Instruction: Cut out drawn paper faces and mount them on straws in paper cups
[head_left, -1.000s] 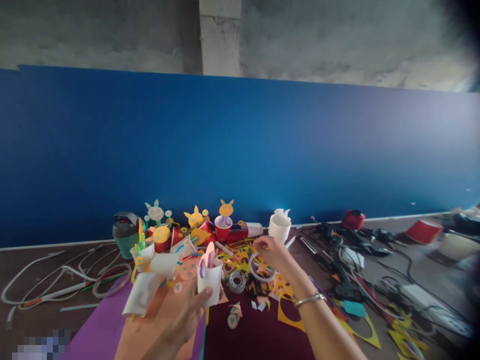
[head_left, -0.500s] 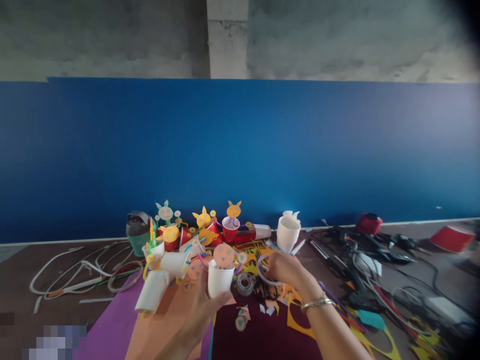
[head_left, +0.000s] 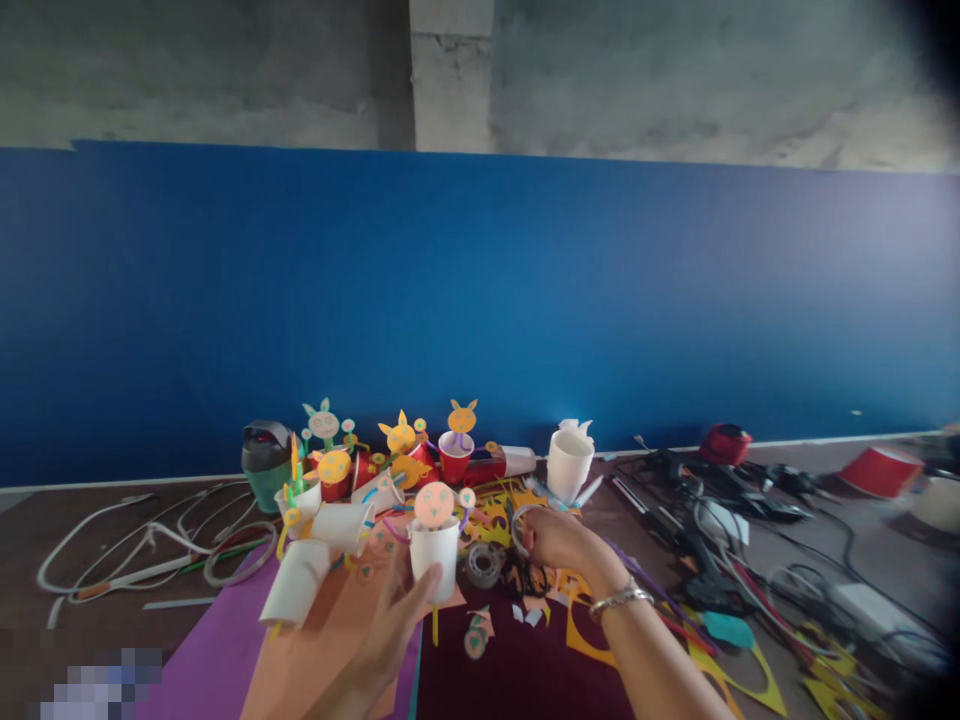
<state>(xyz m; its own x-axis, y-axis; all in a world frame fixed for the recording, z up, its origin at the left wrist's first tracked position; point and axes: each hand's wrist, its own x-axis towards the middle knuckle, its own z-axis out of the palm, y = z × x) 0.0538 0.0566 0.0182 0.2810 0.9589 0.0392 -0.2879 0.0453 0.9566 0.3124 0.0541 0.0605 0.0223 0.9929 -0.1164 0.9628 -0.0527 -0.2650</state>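
My left hand [head_left: 401, 615] is closed round a white paper cup [head_left: 434, 560], thumb across its front. A round pink paper face [head_left: 436, 504] sticks up from the cup, with a small paper disc [head_left: 467, 498] on a purple stem beside it. A yellow strip hangs below the cup. To the right, my right hand [head_left: 559, 538], with a bracelet on its wrist, is closed on a pale white ring [head_left: 519, 530], mostly hidden by the fingers. A clear tape roll [head_left: 484, 566] lies between the hands, near the cup.
Decorated cups [head_left: 456, 456] with paper animal faces stand behind; white cups [head_left: 296, 582] lie at left. Another white cup [head_left: 570, 466] stands behind my right hand. Yellow cut-outs [head_left: 592, 630], coloured sheets [head_left: 300, 660], a maroon sheet [head_left: 517, 680] and tangled cables [head_left: 757, 560] cover parts of the table.
The cup in my left hand has turned and shifted slightly, so the pink face shows more fully. The ring in my right hand has tilted and shows less. The view has shifted a little.
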